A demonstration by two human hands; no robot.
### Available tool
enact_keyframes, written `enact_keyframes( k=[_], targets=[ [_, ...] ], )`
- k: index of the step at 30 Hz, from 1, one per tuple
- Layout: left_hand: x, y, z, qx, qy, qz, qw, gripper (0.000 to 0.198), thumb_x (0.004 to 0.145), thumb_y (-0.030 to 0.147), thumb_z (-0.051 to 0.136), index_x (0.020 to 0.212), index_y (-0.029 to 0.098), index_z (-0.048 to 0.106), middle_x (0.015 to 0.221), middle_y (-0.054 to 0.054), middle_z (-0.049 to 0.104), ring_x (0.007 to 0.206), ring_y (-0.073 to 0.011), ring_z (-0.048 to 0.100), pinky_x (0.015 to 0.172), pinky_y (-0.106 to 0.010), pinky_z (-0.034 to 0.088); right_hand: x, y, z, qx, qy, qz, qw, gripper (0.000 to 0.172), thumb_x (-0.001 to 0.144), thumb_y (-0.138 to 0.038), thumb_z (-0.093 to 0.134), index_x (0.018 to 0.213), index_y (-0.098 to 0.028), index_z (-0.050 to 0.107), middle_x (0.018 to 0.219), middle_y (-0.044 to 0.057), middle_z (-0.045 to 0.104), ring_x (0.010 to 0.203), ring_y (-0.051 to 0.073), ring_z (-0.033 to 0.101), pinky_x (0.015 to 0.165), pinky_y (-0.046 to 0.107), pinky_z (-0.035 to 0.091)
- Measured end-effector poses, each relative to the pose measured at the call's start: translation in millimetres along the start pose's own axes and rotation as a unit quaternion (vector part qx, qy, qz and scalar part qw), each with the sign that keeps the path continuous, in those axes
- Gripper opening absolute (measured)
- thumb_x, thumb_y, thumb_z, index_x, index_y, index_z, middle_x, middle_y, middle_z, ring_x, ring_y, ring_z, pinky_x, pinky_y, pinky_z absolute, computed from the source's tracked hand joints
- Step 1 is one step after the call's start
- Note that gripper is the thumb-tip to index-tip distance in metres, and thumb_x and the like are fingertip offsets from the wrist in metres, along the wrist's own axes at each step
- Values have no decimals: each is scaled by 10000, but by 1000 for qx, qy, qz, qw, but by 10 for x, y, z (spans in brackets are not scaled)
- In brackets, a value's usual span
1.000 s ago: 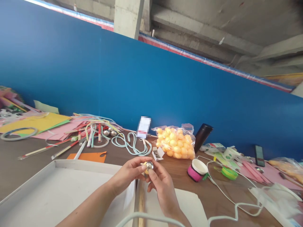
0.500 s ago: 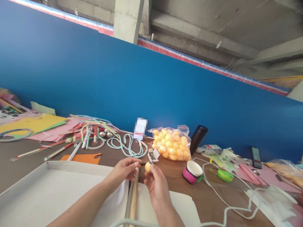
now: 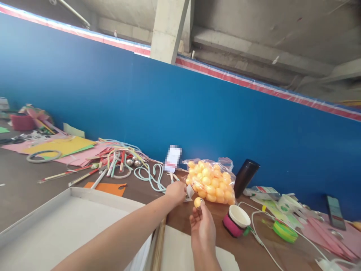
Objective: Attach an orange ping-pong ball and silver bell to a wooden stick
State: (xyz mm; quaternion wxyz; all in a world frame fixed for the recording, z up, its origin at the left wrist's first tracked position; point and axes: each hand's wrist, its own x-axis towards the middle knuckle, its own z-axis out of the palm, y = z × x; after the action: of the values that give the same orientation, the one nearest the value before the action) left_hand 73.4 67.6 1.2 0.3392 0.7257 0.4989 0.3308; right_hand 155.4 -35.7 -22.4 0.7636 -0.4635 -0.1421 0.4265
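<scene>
My right hand [image 3: 203,226] holds an orange ping-pong ball [image 3: 197,203] between thumb and fingers, above the table. A small dark mark or piece shows at the ball's upper right. My left hand [image 3: 177,192] reaches forward to the small open white box [image 3: 190,192], which held little metal pieces in the earlier view. The back of that hand faces me and hides its fingers and part of the box. Directly behind the box lies a clear plastic bag [image 3: 210,180] full of orange ping-pong balls.
A white tray [image 3: 73,194] lies at left, beside a wooden strip [image 3: 160,241] and white paper [image 3: 176,244]. Light-blue cord [image 3: 149,177] coils behind. A pink-wrapped cup [image 3: 236,222], black cylinder [image 3: 246,177], white cable [image 3: 255,229] and phone [image 3: 335,210] are at right.
My left hand has moved away from the ball, forward to the small white box. My right hand still holds the ball, and the camera view has shifted a little left.
</scene>
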Motion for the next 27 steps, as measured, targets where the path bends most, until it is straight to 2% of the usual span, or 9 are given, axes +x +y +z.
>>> enact_keyframes(
  k=[4, 6, 8, 13, 15, 17, 22, 24, 27],
  targets=[
    [103, 103, 176, 86, -2, -17, 996, 81, 569, 101, 672, 640, 137, 656, 900, -207, 647, 938, -344, 575, 818, -427, 402, -5, -15, 17, 0, -3, 11, 1000, 350, 673, -385, 702, 963, -215, 603, 989, 10, 587, 627, 85, 566, 435, 160, 436],
    [147, 127, 229, 121, -11, -25, 992, 85, 608, 107, 659, 692, 114, 663, 936, -239, 636, 937, -351, 581, 815, -445, 405, -28, -21, 34, 6, -14, 18, 1000, 358, 664, -391, 719, 961, -224, 612, 974, 1, 581, 615, 74, 551, 419, 144, 419],
    [184, 130, 254, 151, -26, -35, 988, 108, 629, 124, 665, 734, 98, 660, 921, -228, 645, 917, -330, 594, 805, -449, 417, -49, -28, 46, 11, -21, 22, 999, 365, 661, -393, 728, 968, -231, 613, 979, -4, 574, 612, 68, 542, 406, 129, 403],
    [219, 104, 260, 203, -58, -48, 976, 189, 772, 277, 589, 871, 120, 631, 924, -94, 656, 903, -204, 602, 812, -413, 449, -69, -41, 48, 13, -28, 24, 999, 363, 670, -388, 730, 977, -234, 611, 990, -5, 563, 614, 61, 525, 400, 115, 388],
    [210, 98, 264, 214, -61, -42, 974, 185, 797, 278, 558, 871, 125, 630, 927, -88, 655, 912, -197, 600, 819, -410, 447, -71, -42, 45, 8, -34, 23, 999, 356, 676, -389, 725, 979, -241, 610, 983, -8, 561, 620, 64, 523, 401, 115, 387],
    [195, 99, 267, 218, -57, -31, 974, 153, 784, 237, 564, 837, 115, 640, 912, -119, 659, 912, -226, 604, 811, -422, 444, -73, -40, 39, 4, -39, 21, 999, 353, 680, -392, 721, 981, -245, 610, 971, -12, 560, 621, 65, 519, 400, 115, 385],
    [153, 140, 203, 209, -37, -4, 977, 129, 655, 123, 606, 767, 89, 662, 842, -227, 656, 838, -342, 624, 713, -426, 452, -73, -30, 30, -6, -44, 23, 999, 369, 682, -402, 716, 1002, -256, 608, 1000, -15, 558, 634, 65, 517, 410, 116, 391],
    [124, 157, 131, 203, -24, 1, 979, 162, 645, 130, 592, 789, 97, 660, 840, -213, 658, 819, -330, 628, 694, -402, 454, -70, -25, 36, -10, -39, 23, 999, 374, 678, -407, 718, 1003, -255, 609, 998, -14, 561, 638, 67, 518, 413, 118, 393],
    [32, 150, -18, 187, -2, 18, 982, 169, 693, 183, 531, 801, 139, 653, 858, -151, 665, 814, -269, 627, 683, -336, 448, -69, -15, 45, -18, -36, 31, 999, 360, 684, -415, 712, 988, -251, 612, 989, -12, 570, 661, 81, 534, 426, 127, 406]
  ],
)
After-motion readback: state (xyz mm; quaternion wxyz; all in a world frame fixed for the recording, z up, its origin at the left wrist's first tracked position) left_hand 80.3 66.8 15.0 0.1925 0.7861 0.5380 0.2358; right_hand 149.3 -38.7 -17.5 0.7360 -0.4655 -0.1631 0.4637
